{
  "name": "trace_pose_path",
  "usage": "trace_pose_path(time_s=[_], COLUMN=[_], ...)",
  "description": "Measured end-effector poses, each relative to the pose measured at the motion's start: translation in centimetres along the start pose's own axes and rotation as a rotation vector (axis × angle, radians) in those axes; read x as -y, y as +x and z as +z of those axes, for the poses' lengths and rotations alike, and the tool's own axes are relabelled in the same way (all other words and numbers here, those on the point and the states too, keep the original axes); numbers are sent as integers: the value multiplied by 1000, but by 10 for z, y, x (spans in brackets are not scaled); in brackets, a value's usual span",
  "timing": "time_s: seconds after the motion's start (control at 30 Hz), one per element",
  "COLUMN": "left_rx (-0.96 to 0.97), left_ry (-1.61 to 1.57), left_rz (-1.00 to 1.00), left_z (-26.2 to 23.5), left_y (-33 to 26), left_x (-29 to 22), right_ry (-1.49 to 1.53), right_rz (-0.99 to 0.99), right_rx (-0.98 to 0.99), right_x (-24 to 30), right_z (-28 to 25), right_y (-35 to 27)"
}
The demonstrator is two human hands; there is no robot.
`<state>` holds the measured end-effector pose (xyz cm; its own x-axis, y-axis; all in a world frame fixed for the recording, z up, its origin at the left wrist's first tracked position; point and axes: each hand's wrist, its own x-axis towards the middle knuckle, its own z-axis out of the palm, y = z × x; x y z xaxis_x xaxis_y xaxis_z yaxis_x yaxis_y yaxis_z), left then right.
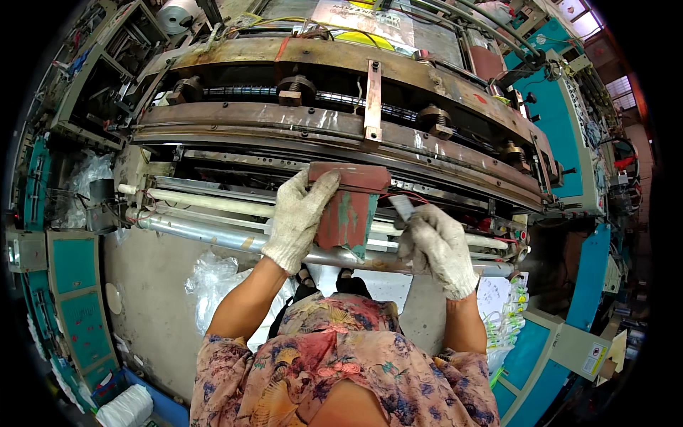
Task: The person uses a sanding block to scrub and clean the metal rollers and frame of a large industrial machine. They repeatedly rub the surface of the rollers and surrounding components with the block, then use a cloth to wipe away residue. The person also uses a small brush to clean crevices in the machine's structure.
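Note:
In a white knitted glove, my left hand [295, 224] is closed around the left side of a reddish-brown piece [348, 213] with a thick upper edge and worn green patches. Its thumb lies across the front of that piece, which I hold upright above the machine's front rollers. To the right, my gloved right hand [440, 245] is closed on a small flat metal blade [402, 207], perhaps a scraper. The blade points up and left, a little apart from the reddish-brown piece. My right fingers hide its lower end.
A wide machine with rusty crossbeams [263, 114] and a silver roller [192, 233] spans the space before me. Teal cabinets [77, 263] stand left, a teal machine housing [555, 117] right. Clear plastic film [213, 281] lies on the floor; bundled bags [501, 313] hang at right.

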<state>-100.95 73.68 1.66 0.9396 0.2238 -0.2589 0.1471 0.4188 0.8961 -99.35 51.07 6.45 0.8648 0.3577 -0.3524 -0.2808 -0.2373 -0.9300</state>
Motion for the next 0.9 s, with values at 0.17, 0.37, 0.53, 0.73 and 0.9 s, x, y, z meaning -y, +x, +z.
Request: trace_pose_path(time_s=[0.17, 0.37, 0.53, 0.73, 0.9], left_rx=[9, 21, 29, 78, 104], left_ry=[25, 2, 52, 50, 26], left_rz=[-13, -27, -29, 6, -72], left_z=[2, 2, 4, -1, -4], left_y=[4, 6, 7, 13, 12], left_x=[-3, 0, 0, 1, -8], right_ry=[-85, -29, -40, -8, 108], right_rz=[131, 203, 164, 189, 59], right_rx=[120, 198, 148, 134, 76], right_x=[14, 13, 17, 18, -10], right_z=[6, -3, -1, 12, 14], right_y=[17, 31, 34, 41, 30])
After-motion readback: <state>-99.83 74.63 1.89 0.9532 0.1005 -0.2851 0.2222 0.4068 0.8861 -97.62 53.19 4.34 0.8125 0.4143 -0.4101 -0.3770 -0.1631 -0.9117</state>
